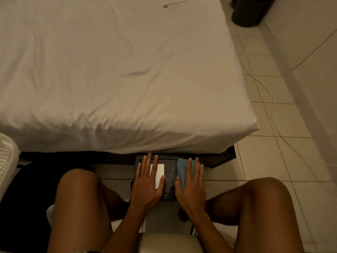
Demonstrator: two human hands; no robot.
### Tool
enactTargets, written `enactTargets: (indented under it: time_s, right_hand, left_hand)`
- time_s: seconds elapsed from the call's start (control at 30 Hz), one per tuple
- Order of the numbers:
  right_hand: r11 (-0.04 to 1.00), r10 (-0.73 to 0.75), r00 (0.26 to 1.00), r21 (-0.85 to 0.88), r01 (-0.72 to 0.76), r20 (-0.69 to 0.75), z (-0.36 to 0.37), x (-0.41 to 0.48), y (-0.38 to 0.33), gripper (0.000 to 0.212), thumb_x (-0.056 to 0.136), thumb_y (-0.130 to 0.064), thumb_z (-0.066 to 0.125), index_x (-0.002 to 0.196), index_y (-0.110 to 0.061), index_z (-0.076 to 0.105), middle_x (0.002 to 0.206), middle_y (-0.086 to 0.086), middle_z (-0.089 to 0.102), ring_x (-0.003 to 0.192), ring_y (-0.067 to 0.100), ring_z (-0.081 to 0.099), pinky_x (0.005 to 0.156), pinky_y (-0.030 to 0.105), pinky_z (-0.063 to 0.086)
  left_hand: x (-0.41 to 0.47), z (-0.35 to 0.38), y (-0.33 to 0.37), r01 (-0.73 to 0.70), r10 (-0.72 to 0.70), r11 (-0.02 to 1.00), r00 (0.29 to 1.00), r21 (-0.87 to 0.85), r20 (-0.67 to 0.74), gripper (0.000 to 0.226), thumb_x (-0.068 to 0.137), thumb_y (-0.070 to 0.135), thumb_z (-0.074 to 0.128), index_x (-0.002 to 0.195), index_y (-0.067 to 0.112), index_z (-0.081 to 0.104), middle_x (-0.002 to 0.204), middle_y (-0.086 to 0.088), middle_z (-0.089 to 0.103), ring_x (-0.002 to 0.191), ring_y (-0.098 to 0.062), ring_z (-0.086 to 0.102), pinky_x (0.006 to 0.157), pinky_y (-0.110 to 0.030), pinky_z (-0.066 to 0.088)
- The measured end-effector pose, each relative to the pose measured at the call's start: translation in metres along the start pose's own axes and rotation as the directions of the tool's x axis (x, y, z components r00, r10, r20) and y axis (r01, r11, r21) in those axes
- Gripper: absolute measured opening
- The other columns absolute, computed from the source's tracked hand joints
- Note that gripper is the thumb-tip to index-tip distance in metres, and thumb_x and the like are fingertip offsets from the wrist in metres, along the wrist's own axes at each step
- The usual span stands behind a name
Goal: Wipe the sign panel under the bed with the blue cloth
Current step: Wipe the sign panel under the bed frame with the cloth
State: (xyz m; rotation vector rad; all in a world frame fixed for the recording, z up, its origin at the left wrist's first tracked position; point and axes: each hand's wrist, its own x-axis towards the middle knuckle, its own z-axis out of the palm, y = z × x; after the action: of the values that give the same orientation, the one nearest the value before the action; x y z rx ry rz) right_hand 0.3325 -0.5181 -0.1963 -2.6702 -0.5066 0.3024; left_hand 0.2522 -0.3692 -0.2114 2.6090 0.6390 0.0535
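Observation:
A dark sign panel with a white rectangle on it lies on the floor at the foot of the bed, partly under the bed frame. My left hand lies flat on the panel's left side, fingers spread over the white rectangle. The blue cloth lies on the panel's right side. My right hand presses flat on the cloth, fingers apart, covering most of it.
My bare knees flank the panel, and I sit on a pale stool. A dark bed frame juts out at the right corner. Thin cables trail over the tiled floor. A dark bin stands far right.

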Motion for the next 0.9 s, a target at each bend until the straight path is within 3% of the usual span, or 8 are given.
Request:
enactTargets:
  time_s: [0.27,0.9]
  right_hand:
    - [0.999,0.052,0.998,-0.016,-0.052,0.027,0.001,0.007,-0.008,0.083,0.087,-0.055,0.037,0.155,-0.023,0.0,0.162,0.004,-0.006,0.148,0.029,0.0,0.116,0.049,0.021]
    - [1.0,-0.007,0.998,0.021,0.005,0.064,-0.002,0.007,-0.003,0.082,0.089,-0.054,0.038,0.154,-0.027,-0.004,0.162,0.002,-0.009,0.147,0.032,0.0,0.116,0.05,0.021]
  left_hand:
    - [0.01,-0.002,0.002,0.029,-0.03,0.999,0.999,-0.033,-0.026,0.074,0.095,0.048,0.04,0.158,0.021,0.014,0.167,-0.001,0.007,0.155,-0.016,0.004,0.125,-0.039,0.007]
    - [0.006,0.002,0.0,0.019,-0.019,1.0,0.999,-0.007,-0.044,0.073,0.096,0.054,0.033,0.158,0.023,0.011,0.167,-0.002,0.005,0.155,-0.017,0.002,0.126,-0.036,0.003]
